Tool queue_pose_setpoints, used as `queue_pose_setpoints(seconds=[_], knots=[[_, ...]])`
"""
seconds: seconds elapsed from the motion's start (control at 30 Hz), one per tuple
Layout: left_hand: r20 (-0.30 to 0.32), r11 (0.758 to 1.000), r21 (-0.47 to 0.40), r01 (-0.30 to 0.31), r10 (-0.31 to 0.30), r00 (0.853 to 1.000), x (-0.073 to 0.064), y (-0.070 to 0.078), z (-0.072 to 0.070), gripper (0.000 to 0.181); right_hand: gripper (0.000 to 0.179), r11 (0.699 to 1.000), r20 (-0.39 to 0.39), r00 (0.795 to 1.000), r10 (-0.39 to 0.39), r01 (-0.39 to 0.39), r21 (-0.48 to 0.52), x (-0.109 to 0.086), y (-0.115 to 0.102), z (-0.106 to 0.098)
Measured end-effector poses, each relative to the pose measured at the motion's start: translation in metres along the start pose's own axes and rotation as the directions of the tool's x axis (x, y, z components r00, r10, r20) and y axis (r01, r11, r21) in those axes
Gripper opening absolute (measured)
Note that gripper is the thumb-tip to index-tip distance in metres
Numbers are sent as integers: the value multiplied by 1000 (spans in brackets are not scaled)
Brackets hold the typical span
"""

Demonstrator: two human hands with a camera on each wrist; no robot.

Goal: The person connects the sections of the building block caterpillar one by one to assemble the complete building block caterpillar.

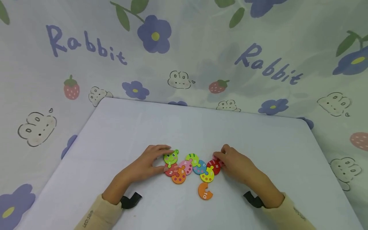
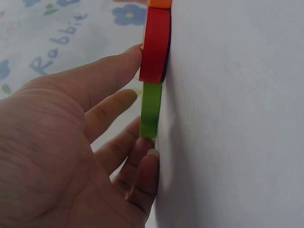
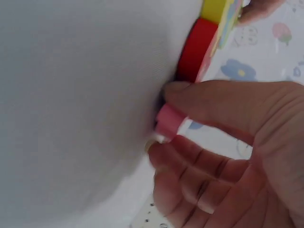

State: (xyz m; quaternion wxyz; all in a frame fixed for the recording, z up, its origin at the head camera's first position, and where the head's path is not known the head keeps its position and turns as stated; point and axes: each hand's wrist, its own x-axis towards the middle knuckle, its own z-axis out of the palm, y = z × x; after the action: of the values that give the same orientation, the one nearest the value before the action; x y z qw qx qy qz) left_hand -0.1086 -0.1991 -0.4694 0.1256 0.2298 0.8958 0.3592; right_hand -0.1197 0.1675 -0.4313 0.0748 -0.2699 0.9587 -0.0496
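Numbered puzzle pieces form a wavy caterpillar in the head view, starting with a green smiling head (image 1: 171, 157) and a red piece numbered 2 (image 1: 172, 170). My left hand (image 1: 148, 162) touches this end, its thumb on the red piece and its fingers spread about the head. At the other end, my right hand (image 1: 237, 163) pinches a small pink piece (image 3: 169, 120) against the dark red piece numbered 8 (image 1: 213, 167). Fingers hide most of the pink piece, so whether it interlocks is unclear. Apart below lies an orange piece numbered 10 (image 1: 204, 191).
Between the ends run orange (image 1: 179, 176), pink (image 1: 186, 167), green (image 1: 192, 158), blue (image 1: 199, 167) and yellow (image 1: 207, 175) pieces. They lie on a white table (image 1: 161, 127). A patterned sheet (image 1: 195, 41) hangs behind it. Black straps (image 1: 131, 200) show near both wrists.
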Motion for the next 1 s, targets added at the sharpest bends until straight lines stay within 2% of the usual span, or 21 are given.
queue_pose_setpoints(seconds=[0.1, 0.2, 0.43, 0.67, 0.83, 1.0], knots=[[-3, 1000, -6, -2, 2, 1000, -1, 0, 0, 60, 46, 999, 29, 999, 22, -21, -26, 3, -5, -1], [-3, 1000, -7, -10, 10, 1000, -2, 0, 0, 59, 48, 998, 53, 997, 57, -56, -10, 3, -5, -3], [1, 1000, 1, -14, 14, 1000, -2, 0, -1, 59, 64, 996, 79, 995, 66, -70, 48, -7, 6, 1], [-1, 1000, 10, -4, 4, 1000, -1, 0, -1, 59, 80, 980, 83, 985, 149, -158, 120, -22, -1, -4], [-3, 1000, 5, -5, 5, 1000, -1, -1, -1, 59, 78, 986, 36, 993, 115, -119, 115, -31, -19, -10], [-3, 1000, -8, -2, 2, 1000, -1, 0, -1, 59, 63, 991, 28, 998, 64, -67, 114, -38, -39, -12]])
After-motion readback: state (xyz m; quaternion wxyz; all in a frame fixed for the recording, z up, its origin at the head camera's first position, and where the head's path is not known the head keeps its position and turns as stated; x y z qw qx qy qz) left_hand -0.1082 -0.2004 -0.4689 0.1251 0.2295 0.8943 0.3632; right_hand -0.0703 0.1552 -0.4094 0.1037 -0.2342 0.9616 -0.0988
